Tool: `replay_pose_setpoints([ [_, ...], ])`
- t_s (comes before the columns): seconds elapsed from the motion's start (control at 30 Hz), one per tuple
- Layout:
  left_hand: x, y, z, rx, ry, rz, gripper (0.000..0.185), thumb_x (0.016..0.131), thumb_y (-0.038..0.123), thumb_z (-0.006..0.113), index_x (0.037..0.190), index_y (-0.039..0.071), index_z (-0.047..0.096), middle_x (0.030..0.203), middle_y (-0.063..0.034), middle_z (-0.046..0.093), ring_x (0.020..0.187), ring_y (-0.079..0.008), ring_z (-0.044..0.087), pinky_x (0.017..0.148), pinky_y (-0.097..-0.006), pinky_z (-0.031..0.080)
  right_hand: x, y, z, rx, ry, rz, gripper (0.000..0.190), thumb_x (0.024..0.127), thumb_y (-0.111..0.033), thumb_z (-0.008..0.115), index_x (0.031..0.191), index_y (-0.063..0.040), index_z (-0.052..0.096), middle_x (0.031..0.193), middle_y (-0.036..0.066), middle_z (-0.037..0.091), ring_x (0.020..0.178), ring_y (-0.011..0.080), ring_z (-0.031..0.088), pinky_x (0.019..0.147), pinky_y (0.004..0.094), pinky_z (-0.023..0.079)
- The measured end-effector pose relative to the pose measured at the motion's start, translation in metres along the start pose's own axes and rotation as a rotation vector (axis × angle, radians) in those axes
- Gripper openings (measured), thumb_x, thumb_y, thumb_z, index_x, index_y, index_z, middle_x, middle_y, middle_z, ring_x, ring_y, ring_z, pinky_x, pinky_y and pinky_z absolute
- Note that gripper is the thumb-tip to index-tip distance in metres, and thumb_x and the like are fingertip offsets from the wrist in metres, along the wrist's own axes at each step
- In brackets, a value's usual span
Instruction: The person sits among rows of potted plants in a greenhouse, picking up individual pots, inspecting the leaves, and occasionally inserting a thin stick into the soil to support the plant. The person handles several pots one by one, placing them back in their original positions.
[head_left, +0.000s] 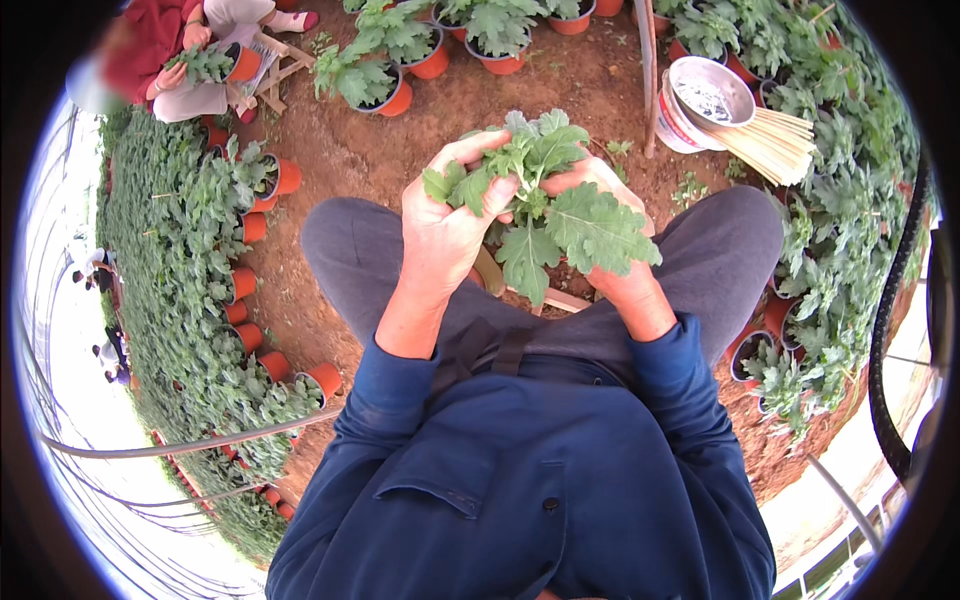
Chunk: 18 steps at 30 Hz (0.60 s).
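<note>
Between my knees is a leafy green plant, probably a chrysanthemum, with broad lobed leaves and pale stems. My left hand grips its upper shoots from the left, the thumb pressed in near a stem. On the other side, my right hand curls around the foliage, its fingertips close to the central stem. A large leaf covers much of that palm. What lies under the plant is mostly hidden by leaves and hands.
A metal bowl sits on a white bucket, beside a bundle of thin wooden sticks. A wooden pole stands nearby. Rows of potted plants line both sides. Another person holds an orange pot at upper left.
</note>
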<state>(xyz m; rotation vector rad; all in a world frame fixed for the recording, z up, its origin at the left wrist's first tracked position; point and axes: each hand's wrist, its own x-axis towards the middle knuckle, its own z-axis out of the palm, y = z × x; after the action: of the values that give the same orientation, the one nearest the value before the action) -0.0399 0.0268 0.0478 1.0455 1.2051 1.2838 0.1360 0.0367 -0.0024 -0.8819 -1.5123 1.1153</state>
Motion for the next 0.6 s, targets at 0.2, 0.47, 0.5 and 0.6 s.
replay_pose_setpoints([
  [0.2,0.005,0.002,0.011,-0.13,0.103,-0.056,0.035,0.093,0.012,0.072,0.124,0.001,0.063,0.098,-0.0037,0.068,0.079,-0.0096,0.063,0.065,-0.0244,0.054,-0.006,0.006,0.006,-0.468,0.068,-0.12,0.031,0.077,-0.002,0.075,0.106,-0.002,0.067,0.106,0.01,0.068,0.095,0.0274,0.066,0.085,0.0382,0.054],
  [0.47,0.014,0.003,0.011,-0.146,0.138,-0.049,0.033,0.091,0.012,0.074,0.121,0.001,0.065,0.096,-0.0026,0.069,0.076,-0.0076,0.062,0.065,-0.023,0.054,-0.012,-0.035,0.004,-0.604,0.162,-0.337,0.03,0.077,-0.002,0.077,0.106,-0.004,0.071,0.085,0.008,0.068,0.072,0.0245,0.06,0.067,0.0345,0.049],
  [0.5,0.014,0.003,0.014,-0.139,0.136,-0.045,0.033,0.091,0.012,0.074,0.121,0.001,0.065,0.096,-0.0025,0.069,0.076,-0.0075,0.062,0.064,-0.0229,0.054,-0.012,-0.039,0.006,-0.609,0.194,-0.356,0.03,0.078,0.0,0.076,0.107,-0.003,0.072,0.083,0.006,0.068,0.067,0.0208,0.057,0.063,0.0317,0.047],
  [0.6,0.011,0.002,0.019,-0.073,0.103,-0.024,0.038,0.092,0.018,0.074,0.124,0.001,0.062,0.1,-0.0037,0.069,0.085,-0.0093,0.064,0.066,-0.0242,0.053,-0.004,-0.037,0.018,-0.491,0.254,-0.198,0.031,0.081,0.002,0.074,0.111,-0.005,0.071,0.086,0.007,0.068,0.066,0.0166,0.057,0.059,0.0282,0.047],
])
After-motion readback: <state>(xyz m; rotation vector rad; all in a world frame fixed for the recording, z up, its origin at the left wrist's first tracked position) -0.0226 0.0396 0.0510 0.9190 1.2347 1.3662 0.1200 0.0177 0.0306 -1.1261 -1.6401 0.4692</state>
